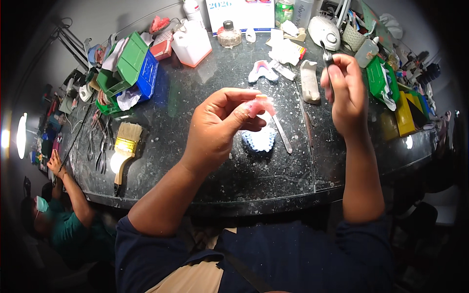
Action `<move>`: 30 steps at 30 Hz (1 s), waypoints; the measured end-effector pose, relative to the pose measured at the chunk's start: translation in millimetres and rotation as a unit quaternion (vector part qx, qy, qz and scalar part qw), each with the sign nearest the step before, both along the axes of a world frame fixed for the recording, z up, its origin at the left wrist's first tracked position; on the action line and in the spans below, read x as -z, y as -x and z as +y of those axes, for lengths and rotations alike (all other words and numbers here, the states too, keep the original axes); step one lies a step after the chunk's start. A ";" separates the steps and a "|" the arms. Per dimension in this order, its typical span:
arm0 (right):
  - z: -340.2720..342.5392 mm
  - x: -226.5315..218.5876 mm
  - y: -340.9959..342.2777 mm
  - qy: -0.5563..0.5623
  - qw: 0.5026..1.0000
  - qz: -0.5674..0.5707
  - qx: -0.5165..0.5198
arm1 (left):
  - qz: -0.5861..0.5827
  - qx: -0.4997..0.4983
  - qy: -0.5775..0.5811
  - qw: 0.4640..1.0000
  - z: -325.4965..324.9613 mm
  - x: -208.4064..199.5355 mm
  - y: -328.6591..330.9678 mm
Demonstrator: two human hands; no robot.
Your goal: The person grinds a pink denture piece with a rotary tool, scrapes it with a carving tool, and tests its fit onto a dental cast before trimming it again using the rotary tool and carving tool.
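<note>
My left hand (215,122) pinches a pink denture plate (261,105) between thumb and fingers above the middle of the bench. In my right hand (348,100) is a slim dark rotary handpiece (328,60), pointing up and away, apart from the denture. Below the denture lies a pale blue and white dental cast (259,140), partly hidden by my left hand. A thin metal spatula (283,136) rests beside the cast. Farther back sits a horseshoe-shaped, pink and bluish-white dental piece (263,72). Left of my right hand lies a whitish trough-shaped holder (309,83).
A wide brush (127,141) and pliers (101,151) lie left on the dark bench (220,190). Green (116,78) and blue bins (147,73), a white jug (191,45) and a capped bottle (228,36) stand behind. Yellow bins (408,115) stand right; a co-worker (73,227) sits left.
</note>
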State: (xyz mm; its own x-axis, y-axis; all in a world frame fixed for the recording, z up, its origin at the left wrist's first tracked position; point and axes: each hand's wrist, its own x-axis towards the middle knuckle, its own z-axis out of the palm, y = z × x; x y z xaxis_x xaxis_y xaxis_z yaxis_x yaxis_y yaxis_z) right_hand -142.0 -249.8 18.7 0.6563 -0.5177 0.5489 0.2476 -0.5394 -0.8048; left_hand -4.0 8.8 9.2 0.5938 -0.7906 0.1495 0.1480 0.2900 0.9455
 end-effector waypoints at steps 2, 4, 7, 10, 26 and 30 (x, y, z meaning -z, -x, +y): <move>26.8 -8.3 12.9 -0.076 0.991 0.021 -0.111 | -0.028 -0.011 0.007 1.000 -3.8 2.3 4.2; 55.3 -14.2 14.6 -0.016 0.987 0.095 -0.126 | -0.057 -0.017 0.009 0.998 -4.9 5.4 6.7; 66.6 -2.5 7.5 -0.050 0.976 0.133 -0.165 | -0.087 -0.016 0.018 0.996 -4.4 9.7 8.5; 63.5 3.2 8.1 -0.077 0.972 0.149 -0.163 | -0.072 0.012 -0.005 0.997 -4.7 12.9 5.5; 48.7 2.6 5.2 0.054 0.987 0.074 -0.135 | -0.067 0.103 -0.019 0.992 0.2 -2.1 -2.4; 53.1 5.2 8.3 0.165 0.977 0.099 -0.094 | -0.087 0.092 -0.011 0.992 1.0 -1.7 -2.3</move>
